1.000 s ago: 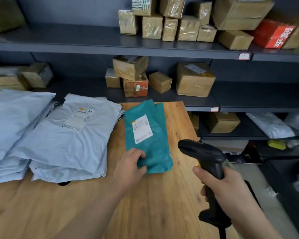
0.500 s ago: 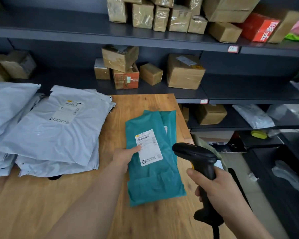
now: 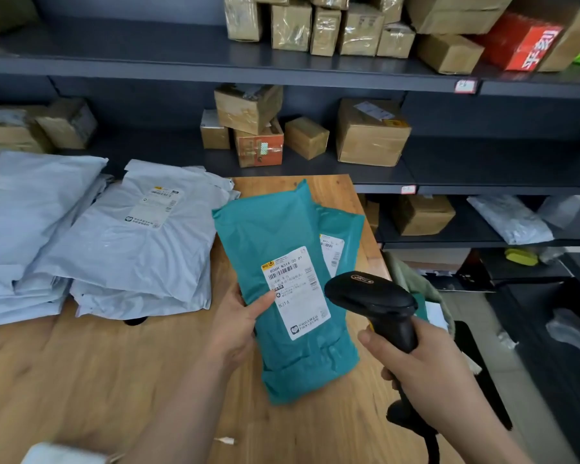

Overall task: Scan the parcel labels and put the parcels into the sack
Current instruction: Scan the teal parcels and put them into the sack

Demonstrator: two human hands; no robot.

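Teal plastic wrapping, creased and folded over at the lower end, is seen on the parcel (image 3: 265, 229), which is held tilted above the desk (image 3: 81, 380) by the left hand (image 3: 238, 324), thumb pressed at the edge of its white barcoded label (image 3: 297, 293) marked N314. A black scanner (image 3: 372, 296) is gripped by the right hand (image 3: 426, 366) just beside the label. A second teal parcel (image 3: 345, 226) is partly covered behind it, and grey mailers (image 3: 131, 242) are stacked on the desk's left
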